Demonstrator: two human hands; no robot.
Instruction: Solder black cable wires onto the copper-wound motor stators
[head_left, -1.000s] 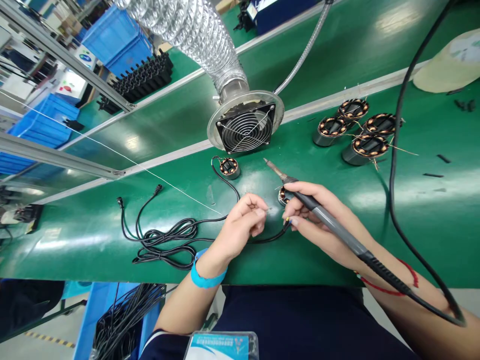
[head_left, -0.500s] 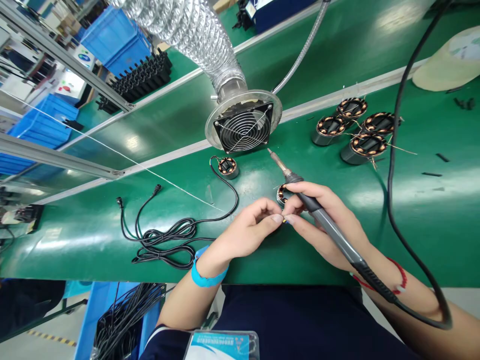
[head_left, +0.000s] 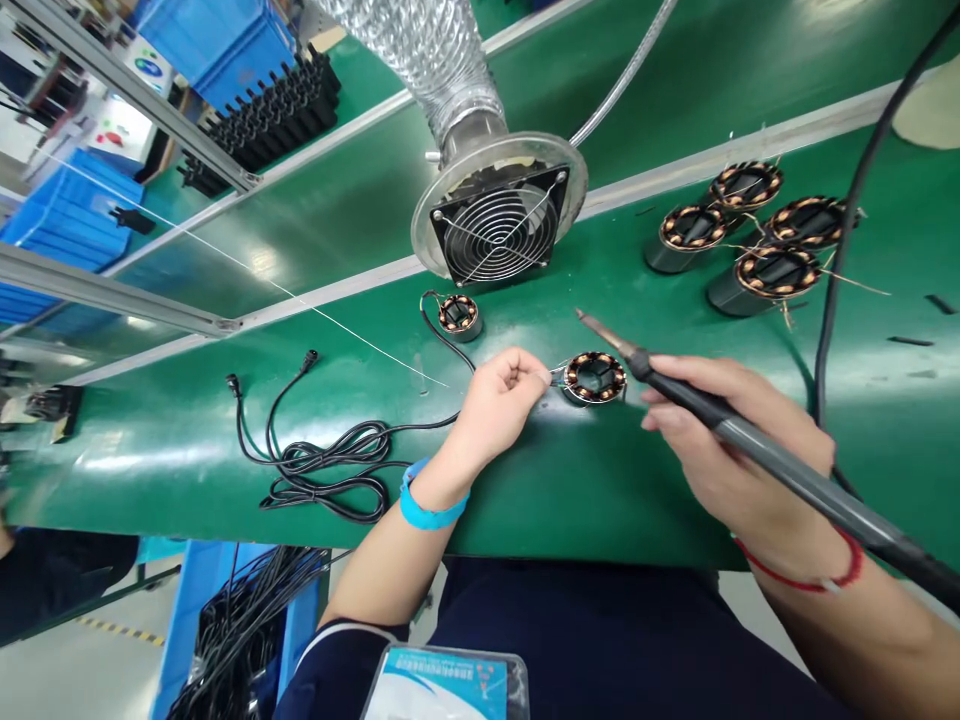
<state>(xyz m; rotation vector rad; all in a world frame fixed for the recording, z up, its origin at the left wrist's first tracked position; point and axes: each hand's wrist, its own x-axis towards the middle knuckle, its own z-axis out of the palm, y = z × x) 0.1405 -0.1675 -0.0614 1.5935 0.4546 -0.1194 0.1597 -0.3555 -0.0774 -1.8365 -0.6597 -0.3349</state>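
Note:
My left hand [head_left: 504, 402] is closed in a pinch on thin lead wires [head_left: 556, 377], just left of a copper-wound motor stator [head_left: 595, 396]. This stator lies on the green bench with its windings up. Under my left wrist and hand runs a black cable [head_left: 420, 427]; where it ends is hidden. In my right hand [head_left: 739, 460] is a soldering iron [head_left: 757, 445], gripped like a pen. Its tip points up and left, above the bench and apart from the stator.
A fume extractor fan [head_left: 501, 235] hangs over the bench. Behind my left hand stands a smaller stator [head_left: 460, 318] with a cable. Several stators [head_left: 776, 270] are grouped at right. Coiled cables [head_left: 330, 465] lie left, and a blue bin [head_left: 180, 620] holds more cables.
My right hand has moved right with the soldering iron, away from my left fingertips. The stator between my hands now shows fully. My left hand keeps its pinch; the view has shifted slightly.

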